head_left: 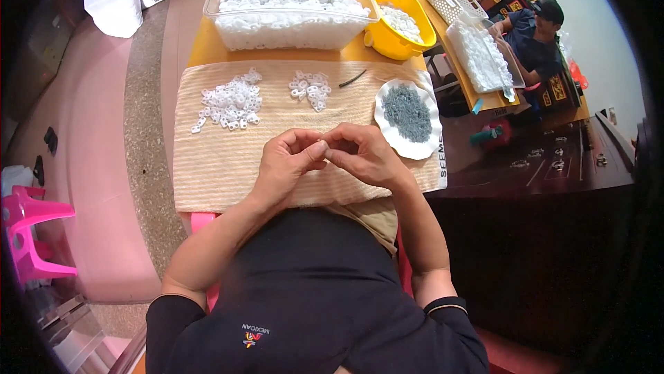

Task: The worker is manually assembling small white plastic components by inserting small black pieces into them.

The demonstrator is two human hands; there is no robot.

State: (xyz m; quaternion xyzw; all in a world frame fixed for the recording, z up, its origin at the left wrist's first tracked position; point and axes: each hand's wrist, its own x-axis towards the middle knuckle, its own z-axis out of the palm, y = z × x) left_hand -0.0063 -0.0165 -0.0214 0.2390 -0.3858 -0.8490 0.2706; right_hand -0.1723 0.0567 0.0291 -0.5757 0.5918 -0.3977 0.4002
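Note:
My left hand (289,163) and my right hand (361,155) meet fingertip to fingertip over the striped beige cloth (207,173). Both are closed in a pinch; whatever lies between the fingertips is too small and covered to name. Beyond my left hand lies a loose pile of small white plastic pieces with holes (232,102). A smaller heap of the same pieces (311,89) sits farther to the right, with a short dark stick-like tool (353,79) beside it. Close to my right hand stands a white wavy-rimmed plate (420,151) heaped with tiny grey-blue parts (407,113).
A clear tub (277,36) full of white pieces stands at the table's far side, beside a yellow basin (387,41). At the right, another person (532,39) sits by a second filled tub (508,77). A pink stool (34,232) stands left on the floor.

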